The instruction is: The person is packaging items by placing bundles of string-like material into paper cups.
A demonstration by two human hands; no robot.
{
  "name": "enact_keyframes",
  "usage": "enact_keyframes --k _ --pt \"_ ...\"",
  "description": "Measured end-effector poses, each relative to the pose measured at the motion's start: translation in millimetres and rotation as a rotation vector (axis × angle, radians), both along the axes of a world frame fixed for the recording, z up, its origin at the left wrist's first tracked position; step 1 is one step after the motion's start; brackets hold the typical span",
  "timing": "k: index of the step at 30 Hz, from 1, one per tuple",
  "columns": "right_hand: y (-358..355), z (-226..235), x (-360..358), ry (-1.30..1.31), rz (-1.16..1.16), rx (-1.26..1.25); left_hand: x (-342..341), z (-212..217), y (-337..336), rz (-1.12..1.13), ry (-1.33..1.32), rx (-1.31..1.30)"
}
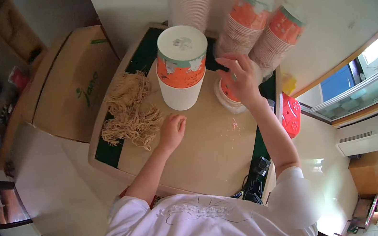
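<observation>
My left hand hovers over the table's near middle, fingers curled in, with nothing visible in them. To its left lies a tangled heap of beige string. Just beyond it stands a tall upside-down paper cup, orange and green, over a white one. My right hand is above a smaller orange-and-white round container, partly covering it. Its fingers look apart, pointing left; whether they touch the container cannot be told.
Behind stand a white cup stack and two nested stacks topped with orange cups, a middle one and a right one. Pink crumbs dot the board. Black cables lie near right; a cardboard box stands left.
</observation>
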State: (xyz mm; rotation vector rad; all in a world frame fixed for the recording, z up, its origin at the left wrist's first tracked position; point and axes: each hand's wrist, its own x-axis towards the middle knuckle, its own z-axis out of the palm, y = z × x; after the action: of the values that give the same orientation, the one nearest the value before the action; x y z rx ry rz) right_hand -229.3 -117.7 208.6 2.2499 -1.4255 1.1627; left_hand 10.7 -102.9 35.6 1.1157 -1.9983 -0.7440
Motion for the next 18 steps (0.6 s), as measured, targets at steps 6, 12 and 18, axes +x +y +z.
enact_keyframes --k 6,12,18 --pt "-44.1 17.1 53.5 0.082 0.082 0.036 -16.0 -21.4 -58.8 0.062 0.582 0.682" --pt "-59.0 19.4 55.7 0.053 0.215 0.213 -20.2 -5.8 -78.9 0.087 0.775 0.848" --pt "-60.3 17.7 59.6 -0.029 0.184 0.257 -20.9 3.6 -79.4 0.150 0.879 0.876"
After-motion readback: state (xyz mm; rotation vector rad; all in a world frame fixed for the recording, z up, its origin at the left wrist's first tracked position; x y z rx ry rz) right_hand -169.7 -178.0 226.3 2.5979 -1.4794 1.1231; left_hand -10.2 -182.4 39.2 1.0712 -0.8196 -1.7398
